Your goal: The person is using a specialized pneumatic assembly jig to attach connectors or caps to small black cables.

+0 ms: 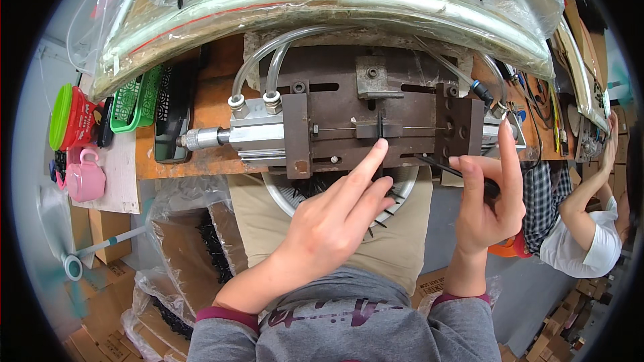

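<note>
Grey-sleeved left hand (329,218): unclenched, one finger stretched to a small black part (381,124); gripping nothing that I can see.
Right hand (493,211): grasping a thin black rod (439,163), one finger raised.
Black part: upright at the middle of the brown metal fixture (329,107).
Metal fixture: step looks like seating the part; next move probably calls for checking alignment, then drawing the finger clear.
Silver cylinder (258,138): fixture's left end, clear hoses (251,67) above.
White-rimmed basket (274,196): below, dark pieces inside.
</note>
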`<state>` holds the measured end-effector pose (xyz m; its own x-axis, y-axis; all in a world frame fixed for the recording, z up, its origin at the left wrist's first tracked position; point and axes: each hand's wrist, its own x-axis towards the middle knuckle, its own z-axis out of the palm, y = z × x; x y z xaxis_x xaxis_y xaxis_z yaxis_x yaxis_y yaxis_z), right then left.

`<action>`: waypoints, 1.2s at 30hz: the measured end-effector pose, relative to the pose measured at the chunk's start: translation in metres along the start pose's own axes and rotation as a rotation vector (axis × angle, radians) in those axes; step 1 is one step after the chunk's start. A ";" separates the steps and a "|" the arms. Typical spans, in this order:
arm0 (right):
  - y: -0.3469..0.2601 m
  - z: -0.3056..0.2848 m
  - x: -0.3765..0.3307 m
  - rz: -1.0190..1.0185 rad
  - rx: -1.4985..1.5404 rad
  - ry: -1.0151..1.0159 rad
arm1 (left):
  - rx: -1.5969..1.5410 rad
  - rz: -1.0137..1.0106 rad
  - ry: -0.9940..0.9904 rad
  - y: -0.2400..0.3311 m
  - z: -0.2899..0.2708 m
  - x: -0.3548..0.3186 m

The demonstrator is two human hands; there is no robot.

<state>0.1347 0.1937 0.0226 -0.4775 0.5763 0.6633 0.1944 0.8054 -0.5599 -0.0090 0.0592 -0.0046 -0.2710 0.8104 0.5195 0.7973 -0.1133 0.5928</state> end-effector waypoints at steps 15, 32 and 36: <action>-0.002 -0.011 0.004 0.344 0.659 0.142 | 0.352 0.088 -0.136 -0.003 -0.004 0.016; -0.021 0.006 0.002 -0.012 0.141 -0.387 | 0.384 0.160 0.152 -0.074 -0.064 0.186; -0.013 0.024 -0.010 -0.157 -0.027 -0.490 | 0.358 0.162 0.066 -0.076 -0.060 0.199</action>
<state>0.1163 0.1744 0.0115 -0.8467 0.3206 0.4247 0.1068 0.8843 -0.4546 -0.1560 0.1947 0.0903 -0.1511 0.7584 0.6340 0.9671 -0.0195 0.2538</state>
